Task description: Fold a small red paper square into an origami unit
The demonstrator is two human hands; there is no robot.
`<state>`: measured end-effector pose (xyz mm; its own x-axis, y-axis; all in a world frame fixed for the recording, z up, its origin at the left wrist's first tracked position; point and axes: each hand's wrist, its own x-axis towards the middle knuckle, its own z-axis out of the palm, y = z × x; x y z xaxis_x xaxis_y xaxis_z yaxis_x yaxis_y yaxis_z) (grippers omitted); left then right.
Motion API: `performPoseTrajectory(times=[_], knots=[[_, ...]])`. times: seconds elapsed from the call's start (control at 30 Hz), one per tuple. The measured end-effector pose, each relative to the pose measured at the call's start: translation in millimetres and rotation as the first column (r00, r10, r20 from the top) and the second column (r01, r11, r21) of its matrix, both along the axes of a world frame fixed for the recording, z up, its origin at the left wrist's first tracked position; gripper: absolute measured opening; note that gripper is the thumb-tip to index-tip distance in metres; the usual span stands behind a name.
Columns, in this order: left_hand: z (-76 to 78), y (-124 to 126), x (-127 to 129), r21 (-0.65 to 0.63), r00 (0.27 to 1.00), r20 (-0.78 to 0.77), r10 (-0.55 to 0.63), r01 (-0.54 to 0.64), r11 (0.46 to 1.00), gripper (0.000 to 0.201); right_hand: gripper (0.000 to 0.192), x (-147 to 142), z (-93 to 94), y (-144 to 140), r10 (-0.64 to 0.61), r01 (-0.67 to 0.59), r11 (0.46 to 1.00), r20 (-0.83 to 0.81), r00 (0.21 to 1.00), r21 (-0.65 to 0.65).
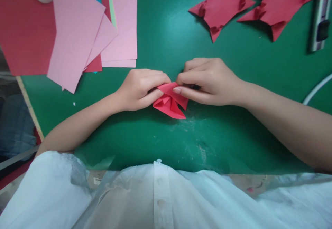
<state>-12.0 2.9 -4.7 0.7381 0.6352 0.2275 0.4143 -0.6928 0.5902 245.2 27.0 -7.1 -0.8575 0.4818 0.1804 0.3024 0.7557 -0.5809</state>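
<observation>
Both hands on a small folded red paper piece (169,101), centre of the green tabletop (166,32), just in front of the person's white shirt (160,201). Left hand (141,89) pinches its left edge, fingers closed narrow on the paper. Right hand (207,82) grips the top right flap, thumb (186,91) flat on it, fingers curled tight. Paper's lower corner touches the tabletop. Pink sheets (77,32) stacked over red sheets (26,32) far left. Two folded red shapes (249,4) top right, well apart from the hands. Ruler-like tool (321,15) at right edge.
</observation>
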Motion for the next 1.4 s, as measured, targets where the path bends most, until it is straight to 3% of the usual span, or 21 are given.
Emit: performPoseTrajectory(times=[0.5, 1.4], knots=[[-0.5, -1.7, 0.9, -0.007, 1.000, -0.004, 0.024, -0.024, 1.000, 0.040, 0.051, -0.5, 0.6, 0.2, 0.000, 0.001, 1.000, -0.025, 1.000, 0.010], [0.9, -1.1, 1.6, 0.039, 1.000, 0.015, 0.006, -0.006, 0.999, 0.031, 0.052, 0.0, -1.3, -0.9, 0.004, -0.002, 0.999, -0.040, 0.999, 0.051]])
